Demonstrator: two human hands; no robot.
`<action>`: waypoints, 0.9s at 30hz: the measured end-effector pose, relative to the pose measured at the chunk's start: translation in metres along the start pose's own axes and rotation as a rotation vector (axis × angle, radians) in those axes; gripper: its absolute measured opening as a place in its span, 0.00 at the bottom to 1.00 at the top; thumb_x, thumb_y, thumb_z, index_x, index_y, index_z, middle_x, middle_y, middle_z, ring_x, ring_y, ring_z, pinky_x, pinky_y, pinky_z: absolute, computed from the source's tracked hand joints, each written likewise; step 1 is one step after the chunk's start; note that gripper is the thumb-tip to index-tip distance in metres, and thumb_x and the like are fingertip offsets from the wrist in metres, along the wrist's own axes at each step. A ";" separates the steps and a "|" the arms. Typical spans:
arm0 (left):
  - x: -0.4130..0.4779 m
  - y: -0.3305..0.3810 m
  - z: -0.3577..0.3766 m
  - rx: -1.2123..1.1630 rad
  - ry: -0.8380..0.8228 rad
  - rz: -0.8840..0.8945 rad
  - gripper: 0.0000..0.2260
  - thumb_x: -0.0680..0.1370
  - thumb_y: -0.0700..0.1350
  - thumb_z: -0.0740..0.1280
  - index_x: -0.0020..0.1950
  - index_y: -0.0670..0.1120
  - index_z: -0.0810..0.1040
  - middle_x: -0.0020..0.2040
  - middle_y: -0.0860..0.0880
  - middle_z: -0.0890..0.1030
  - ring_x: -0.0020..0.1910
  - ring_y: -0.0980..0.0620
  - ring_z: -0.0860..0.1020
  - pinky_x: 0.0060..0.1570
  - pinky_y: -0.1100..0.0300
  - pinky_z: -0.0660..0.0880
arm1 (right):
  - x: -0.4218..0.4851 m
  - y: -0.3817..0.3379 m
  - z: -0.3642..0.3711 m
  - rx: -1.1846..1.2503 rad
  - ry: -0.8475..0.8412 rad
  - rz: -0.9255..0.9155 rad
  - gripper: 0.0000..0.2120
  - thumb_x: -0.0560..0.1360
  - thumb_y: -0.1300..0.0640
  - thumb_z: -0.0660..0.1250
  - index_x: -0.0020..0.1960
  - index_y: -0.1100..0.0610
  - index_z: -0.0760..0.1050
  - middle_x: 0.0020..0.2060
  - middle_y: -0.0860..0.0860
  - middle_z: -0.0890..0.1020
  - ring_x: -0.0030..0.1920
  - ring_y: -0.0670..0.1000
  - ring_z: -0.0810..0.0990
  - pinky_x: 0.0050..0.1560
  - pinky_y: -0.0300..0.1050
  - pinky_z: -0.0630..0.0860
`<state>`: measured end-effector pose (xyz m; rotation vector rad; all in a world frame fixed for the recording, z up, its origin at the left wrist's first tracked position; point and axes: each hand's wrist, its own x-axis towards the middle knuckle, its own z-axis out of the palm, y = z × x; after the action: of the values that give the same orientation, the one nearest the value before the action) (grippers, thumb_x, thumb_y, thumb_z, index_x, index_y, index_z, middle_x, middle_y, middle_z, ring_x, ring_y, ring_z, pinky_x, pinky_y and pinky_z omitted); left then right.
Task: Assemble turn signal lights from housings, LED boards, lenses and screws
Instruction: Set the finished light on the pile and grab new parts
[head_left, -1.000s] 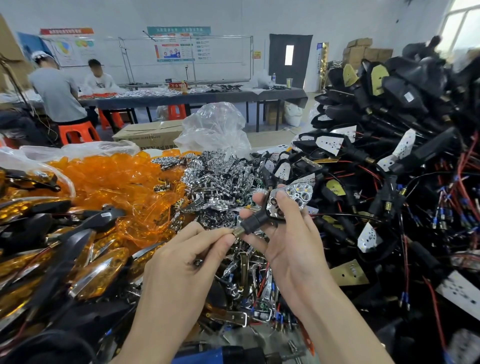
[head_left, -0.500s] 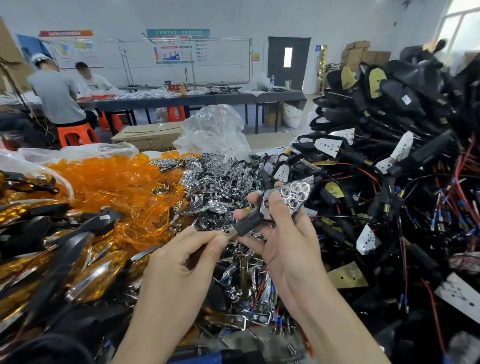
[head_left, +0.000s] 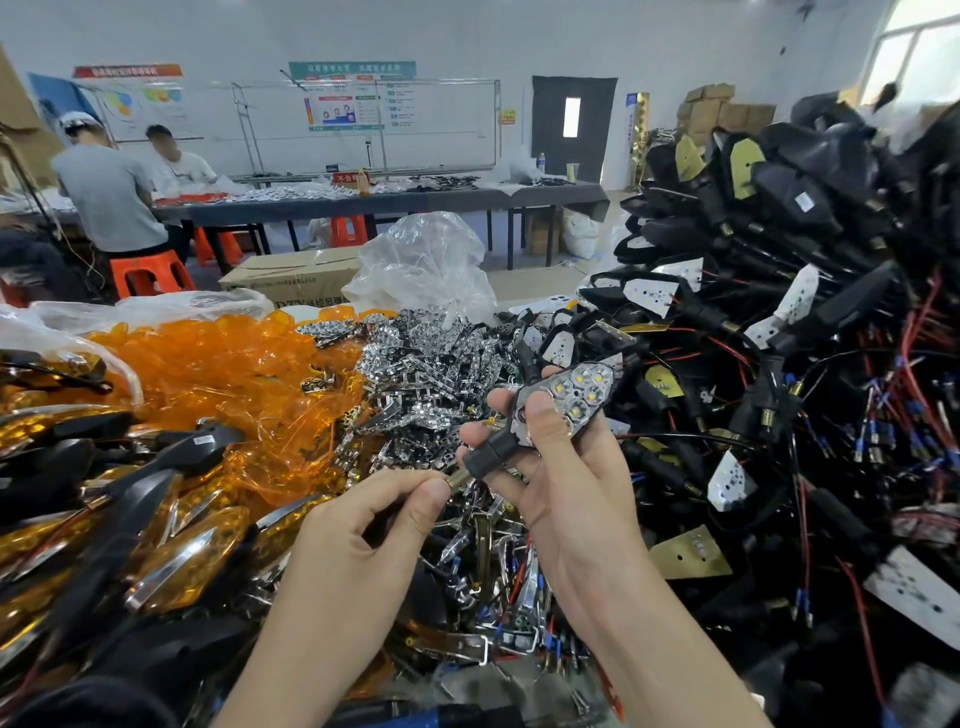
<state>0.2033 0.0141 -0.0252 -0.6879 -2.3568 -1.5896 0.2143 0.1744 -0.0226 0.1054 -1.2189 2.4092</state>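
— So, what do the fingers have hold of?

— Well, the left hand (head_left: 358, 535) has its thumb and forefinger tips (head_left: 431, 493) pinched together on the brass end of the stem, with the other fingers curled under. The right hand (head_left: 566, 483) has its thumb (head_left: 537, 421) pressed across the face of the housing (head_left: 496, 457) and its fingers wrapped round behind. Both hands hold the 1 piece, up in the air above the heap.

— And what is in it?

— A shiny reflector (head_left: 584, 387) sits in the wide end, and small yellow LEDs show in its cups, so I judge the board and reflector are in. No orange lens covers it, and I can see no screw.

— What is left for this one, then?

— By my reckoning, a lens and the screws. Whether the wires run through the stem I cannot tell, because the left fingers hide that end.

— And farther out?

— Just beyond the hands lies a heap of loose reflectors (head_left: 431, 364). To the left of it is a pile of orange lenses (head_left: 208, 374). Nearer, at the left, is a pile of finished lights (head_left: 156, 519), black with amber faces. On the right rises a big stack of bare housings (head_left: 779, 322), with white boards and red and black wires but no lenses. So a good many look done, and far more wait. A blue tool handle (head_left: 457, 719) shows at the bottom edge, but I cannot tell what kind of tool it is.
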 end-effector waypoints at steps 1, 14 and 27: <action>0.000 0.000 0.000 0.003 -0.004 0.001 0.08 0.75 0.60 0.64 0.49 0.64 0.81 0.31 0.61 0.78 0.31 0.64 0.74 0.33 0.76 0.68 | 0.000 0.000 0.000 -0.003 -0.002 -0.003 0.18 0.77 0.50 0.67 0.63 0.58 0.72 0.51 0.53 0.87 0.48 0.59 0.87 0.49 0.53 0.83; 0.001 -0.001 -0.007 0.003 -0.107 0.002 0.11 0.76 0.61 0.61 0.49 0.61 0.81 0.33 0.49 0.78 0.29 0.55 0.73 0.30 0.67 0.68 | 0.000 -0.009 -0.002 0.167 -0.014 0.170 0.15 0.72 0.55 0.69 0.56 0.58 0.71 0.53 0.59 0.86 0.52 0.63 0.87 0.49 0.58 0.85; 0.000 -0.003 -0.004 -0.019 -0.181 -0.049 0.15 0.74 0.64 0.59 0.49 0.58 0.79 0.32 0.52 0.76 0.29 0.59 0.72 0.30 0.67 0.69 | 0.005 -0.006 -0.007 0.295 0.053 0.223 0.21 0.84 0.38 0.54 0.58 0.53 0.75 0.50 0.57 0.86 0.52 0.59 0.87 0.49 0.53 0.84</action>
<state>0.2017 0.0092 -0.0261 -0.8158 -2.5059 -1.6355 0.2131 0.1852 -0.0209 -0.0063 -0.8846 2.7553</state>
